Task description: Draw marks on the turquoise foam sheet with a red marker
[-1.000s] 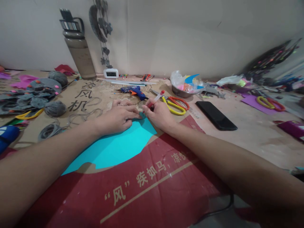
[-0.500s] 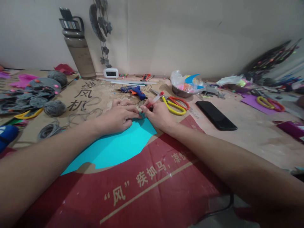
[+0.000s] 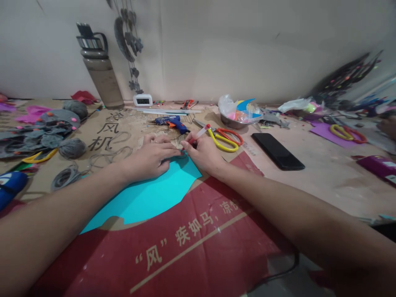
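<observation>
On the red cardboard, the turquoise paper is pressed by the flattened fingers of the left hand, probably against sliding, while near its far edge the red pen is pinched by the right hand.

A tall bottle stands near a white digital clock.

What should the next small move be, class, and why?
Perhaps a short stroke with the red pen on the turquoise paper: the right hand grips the pen, its lower end near the paper's far edge, and the left hand rests on the paper close by.
</observation>
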The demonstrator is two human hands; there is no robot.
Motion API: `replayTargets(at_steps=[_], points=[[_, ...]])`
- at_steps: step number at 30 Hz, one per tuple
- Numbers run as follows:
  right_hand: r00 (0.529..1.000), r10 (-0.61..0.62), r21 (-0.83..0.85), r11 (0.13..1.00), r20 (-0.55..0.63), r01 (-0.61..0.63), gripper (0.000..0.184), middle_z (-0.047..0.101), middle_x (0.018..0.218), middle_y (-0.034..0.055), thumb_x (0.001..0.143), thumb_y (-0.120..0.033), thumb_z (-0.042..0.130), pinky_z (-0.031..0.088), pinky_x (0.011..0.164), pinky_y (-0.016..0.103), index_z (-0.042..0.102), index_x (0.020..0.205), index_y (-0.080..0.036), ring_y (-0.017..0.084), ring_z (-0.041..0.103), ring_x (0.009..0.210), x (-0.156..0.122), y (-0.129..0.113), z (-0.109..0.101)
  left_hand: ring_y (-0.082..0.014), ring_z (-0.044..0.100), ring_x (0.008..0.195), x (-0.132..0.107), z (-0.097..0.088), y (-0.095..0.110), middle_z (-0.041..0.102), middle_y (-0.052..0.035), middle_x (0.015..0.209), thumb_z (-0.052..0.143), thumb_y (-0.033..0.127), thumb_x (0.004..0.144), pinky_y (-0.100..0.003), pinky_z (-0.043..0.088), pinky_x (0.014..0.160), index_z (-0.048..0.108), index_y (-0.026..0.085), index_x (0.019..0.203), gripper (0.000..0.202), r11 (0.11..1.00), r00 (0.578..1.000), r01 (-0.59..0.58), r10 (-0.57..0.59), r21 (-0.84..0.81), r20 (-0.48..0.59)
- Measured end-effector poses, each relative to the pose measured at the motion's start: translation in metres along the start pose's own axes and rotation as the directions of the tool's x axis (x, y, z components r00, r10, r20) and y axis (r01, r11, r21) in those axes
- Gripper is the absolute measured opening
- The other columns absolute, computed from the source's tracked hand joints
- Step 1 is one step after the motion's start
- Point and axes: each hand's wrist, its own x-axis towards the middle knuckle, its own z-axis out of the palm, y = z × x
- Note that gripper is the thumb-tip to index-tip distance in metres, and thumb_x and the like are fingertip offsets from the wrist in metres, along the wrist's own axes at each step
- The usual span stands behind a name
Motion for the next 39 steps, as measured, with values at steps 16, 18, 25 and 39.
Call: replayTargets(at_steps=[16, 18, 25, 39], points=[[0.999, 0.023, 0.021, 1.000, 0.031, -0.023, 0.015, 0.063, 0.071, 0.0013, 0.088, -0.031, 0.051, 0.039, 0.062, 0.027, 0.055, 0.079, -0.020, 0.015, 0.057, 0.067, 0.0006, 0.0001, -0.0017, -0.0277, 0.048, 0.116, -0.0080, -0.0058, 0.0025, 0.064, -0.0025, 0.124, 0.044, 0.021, 0.087, -0.047, 0.026, 0.094, 0.063, 0.025, 0.118, 0.036, 1.000, 0.998, 0.022, -0.023, 0.017, 0.051], [0.999, 0.010, 0.018, 1.000, 0.038, -0.010, 0.015, 0.063, 0.071, 0.0015, 0.088, -0.031, 0.051, 0.040, 0.063, 0.027, 0.055, 0.079, -0.020, 0.016, 0.057, 0.068, 0.0008, 0.0002, -0.0015, -0.0277, 0.048, 0.116, -0.0084, -0.0041, 0.0017, 0.064, -0.0028, 0.123, 0.045, 0.021, 0.087, -0.047, 0.027, 0.094, 0.063, 0.026, 0.117, 0.036, 1.000, 0.999, 0.023, -0.023, 0.013, 0.040], [0.998, 0.013, -0.002, 1.000, 0.057, -0.012, 0.015, 0.063, 0.072, 0.0015, 0.088, -0.031, 0.052, 0.040, 0.064, 0.028, 0.054, 0.078, -0.020, 0.016, 0.057, 0.068, 0.0011, 0.0003, 0.0006, -0.0257, 0.048, 0.114, -0.0085, -0.0025, 0.0030, 0.064, -0.0032, 0.122, 0.044, 0.020, 0.086, -0.046, 0.026, 0.095, 0.064, 0.026, 0.116, 0.037, 0.999, 0.999, 0.035, -0.034, -0.005, 0.034], [0.999, -0.012, -0.042, 0.999, 0.042, 0.014, 0.014, 0.062, 0.071, 0.0018, 0.088, -0.030, 0.053, 0.041, 0.065, 0.029, 0.054, 0.079, -0.020, 0.016, 0.058, 0.068, 0.0014, 0.0015, 0.0017, -0.0284, 0.043, 0.118, -0.0102, -0.0003, 0.0009, 0.058, -0.0033, 0.127, 0.044, 0.020, 0.088, -0.048, 0.025, 0.098, 0.064, 0.027, 0.116, 0.036, 0.998, 1.000, 0.014, -0.015, 0.055, 0.015]])
